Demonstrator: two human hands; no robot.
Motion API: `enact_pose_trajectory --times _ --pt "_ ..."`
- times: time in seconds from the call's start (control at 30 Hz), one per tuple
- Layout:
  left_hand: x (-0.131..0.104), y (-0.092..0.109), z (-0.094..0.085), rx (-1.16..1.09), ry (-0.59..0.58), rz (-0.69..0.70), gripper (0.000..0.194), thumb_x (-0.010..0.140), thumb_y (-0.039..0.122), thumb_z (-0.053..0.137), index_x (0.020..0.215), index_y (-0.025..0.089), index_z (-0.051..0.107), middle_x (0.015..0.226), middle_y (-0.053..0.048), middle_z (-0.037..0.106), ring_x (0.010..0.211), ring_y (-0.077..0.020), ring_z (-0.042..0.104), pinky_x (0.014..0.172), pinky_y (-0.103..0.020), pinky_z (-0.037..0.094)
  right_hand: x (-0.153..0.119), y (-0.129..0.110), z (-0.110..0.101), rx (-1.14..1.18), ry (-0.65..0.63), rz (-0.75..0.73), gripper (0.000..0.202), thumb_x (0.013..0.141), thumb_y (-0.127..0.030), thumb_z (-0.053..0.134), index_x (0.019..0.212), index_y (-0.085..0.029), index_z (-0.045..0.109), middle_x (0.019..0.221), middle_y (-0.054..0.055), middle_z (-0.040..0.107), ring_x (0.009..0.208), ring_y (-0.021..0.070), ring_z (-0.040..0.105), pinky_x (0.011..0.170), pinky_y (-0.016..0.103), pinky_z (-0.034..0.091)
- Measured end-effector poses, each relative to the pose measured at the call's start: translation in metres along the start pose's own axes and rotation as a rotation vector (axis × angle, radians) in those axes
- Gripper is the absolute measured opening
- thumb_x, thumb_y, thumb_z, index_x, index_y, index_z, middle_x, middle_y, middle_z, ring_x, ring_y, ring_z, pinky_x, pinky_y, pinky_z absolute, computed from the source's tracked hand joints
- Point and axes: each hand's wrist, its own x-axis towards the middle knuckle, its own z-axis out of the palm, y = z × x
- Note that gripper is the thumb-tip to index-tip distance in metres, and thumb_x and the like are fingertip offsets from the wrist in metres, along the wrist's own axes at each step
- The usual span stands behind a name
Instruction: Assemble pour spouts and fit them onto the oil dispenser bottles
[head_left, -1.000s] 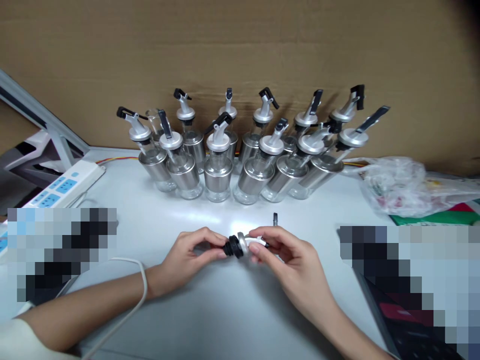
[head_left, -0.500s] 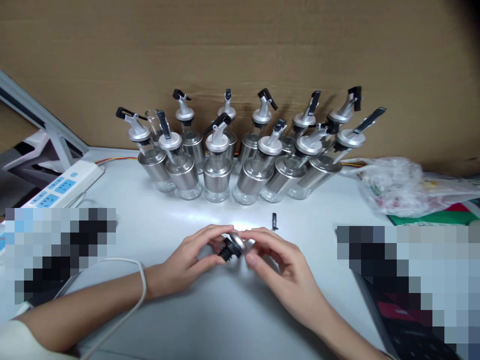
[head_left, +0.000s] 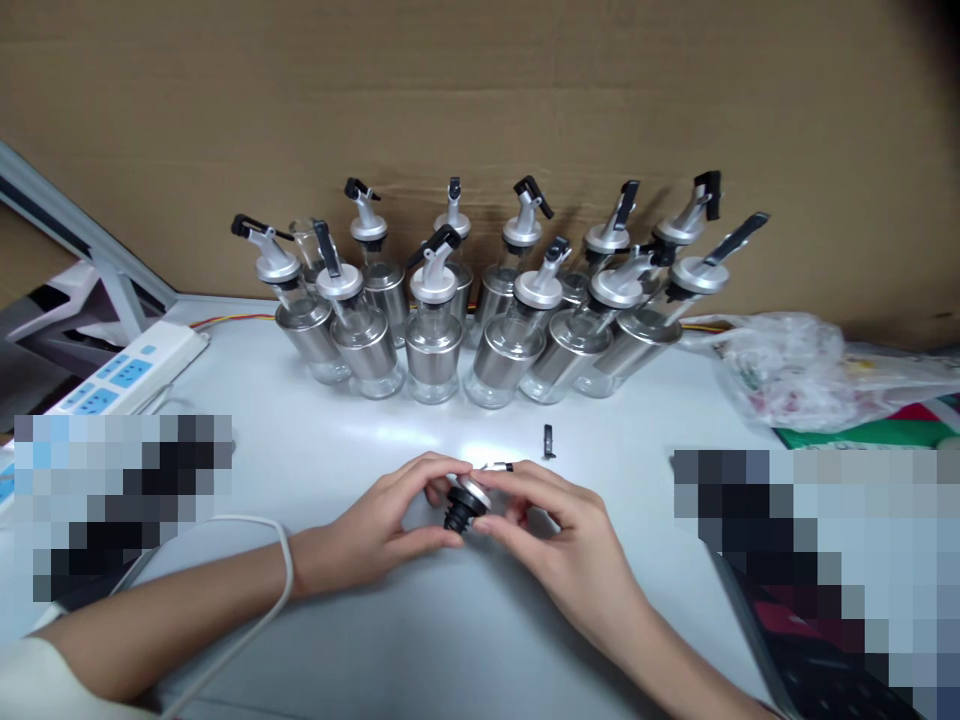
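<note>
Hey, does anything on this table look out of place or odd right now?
One thing: a small black part lies loose on the white table, apart from the bottles lined up at the back. The pourer cap held by the left hand and right hand sits off any bottle. Nothing is spilled.

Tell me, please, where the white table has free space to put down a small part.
Bare table lies between the bottles and both hands, left hand and right hand, which hold the pourer cap. A small black piece sits there. It is crowded along the cardboard wall and by the plastic bag.
</note>
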Motion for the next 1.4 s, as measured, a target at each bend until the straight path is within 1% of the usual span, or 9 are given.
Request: enact_pose_trajectory --times 0.3,0.43,0.53,0.6,0.7,0.87,1.13,1.27,1.4 --pt "0.0 0.001 -0.002 0.016 -0.035 0.014 0.048 0.091 0.029 0.051 0.136 0.028 0.037 0.126 -0.011 0.049 0.104 -0.0202 0.054 0.091 -0.035 0.046 0.002 -0.005 -0.001 0.091 -0.038 0.025 0.025 0.07 -0.017 0.07 0.094 -0.021 0.073 0.077 0.002 0.066 0.054 0.0096 0.057 0.053 0.023 0.049" --pt "0.001 0.001 -0.002 0.01 -0.021 0.043 0.045 0.09 0.029 0.053 0.133 0.027 0.041 0.122 -0.012 0.048 0.106 -0.0218 0.052 0.092 -0.037 0.046 -0.001 -0.006 0.0 0.129 -0.065 0.102 0.026 0.071 -0.019 0.068 0.096 -0.021 0.073 0.083 0.004 0.071 0.042 0.0066 0.054 0.052 0.023 0.051" --pt "0.001 0.001 -0.002 0.023 0.0 0.052 0.043 0.09 0.029 0.052 0.132 0.027 0.041 0.121 -0.012 0.048 0.104 -0.0214 0.053 0.09 -0.036 0.047 -0.002 -0.008 0.0 0.122 -0.069 0.156 0.026 0.072 -0.022 0.067 0.098 -0.022 0.074 0.064 -0.001 0.068 0.035 0.0061 0.048 0.046 0.022 0.047" --pt "0.002 0.002 -0.002 0.028 0.011 0.064 0.042 0.091 0.029 0.05 0.132 0.027 0.04 0.122 -0.012 0.049 0.101 -0.0208 0.054 0.088 -0.034 0.048 -0.002 -0.009 -0.001 0.091 -0.048 0.154 0.026 0.071 -0.022 0.068 0.096 -0.02 0.075 0.048 -0.004 0.06 0.034 0.0069 0.044 0.043 0.021 0.043" --pt "0.001 0.003 -0.001 0.042 0.023 0.098 0.042 0.092 0.028 0.048 0.133 0.028 0.038 0.121 -0.011 0.05 0.101 -0.0204 0.054 0.087 -0.032 0.047 -0.001 -0.011 -0.003 0.062 -0.037 0.137 0.026 0.07 -0.022 0.068 0.094 -0.019 0.076 0.041 -0.006 0.053 0.035 0.0071 0.041 0.045 0.021 0.042" --pt "0.001 0.004 -0.002 0.079 0.027 0.137 0.041 0.093 0.027 0.046 0.133 0.028 0.035 0.118 -0.01 0.05 0.108 -0.0206 0.05 0.089 -0.03 0.045 -0.002 -0.012 -0.003 0.1 -0.087 0.172 0.029 0.071 -0.023 0.066 0.098 -0.018 0.074 0.07 0.003 0.072 0.037 0.006 0.046 0.051 0.024 0.049" --pt "0.001 0.001 -0.001 0.086 0.04 0.165 0.038 0.093 0.025 0.046 0.129 0.026 0.036 0.112 -0.008 0.049 0.104 -0.0194 0.049 0.087 -0.029 0.044 -0.003 -0.01 -0.002 0.11 -0.132 0.185 0.031 0.072 -0.024 0.065 0.102 -0.02 0.072 0.086 0.006 0.075 0.04 0.0069 0.052 0.05 0.024 0.05" --pt "0.001 0.002 0.0 0.08 0.042 0.172 0.034 0.095 0.028 0.044 0.127 0.026 0.036 0.109 -0.007 0.049 0.099 -0.0182 0.05 0.085 -0.028 0.044 -0.002 -0.009 -0.002 0.085 -0.145 0.173 0.031 0.072 -0.024 0.066 0.102 -0.019 0.071 0.066 0.001 0.071 0.039 0.0081 0.052 0.053 0.024 0.05" --pt "0.0 0.002 0.0 0.097 0.034 0.152 0.031 0.096 0.03 0.042 0.126 0.026 0.036 0.108 -0.007 0.049 0.097 -0.0179 0.049 0.084 -0.029 0.043 -0.003 -0.01 -0.001 0.113 -0.162 0.181 0.03 0.072 -0.023 0.066 0.101 -0.018 0.07 0.045 -0.006 0.057 0.037 0.0083 0.051 0.062 0.026 0.052"
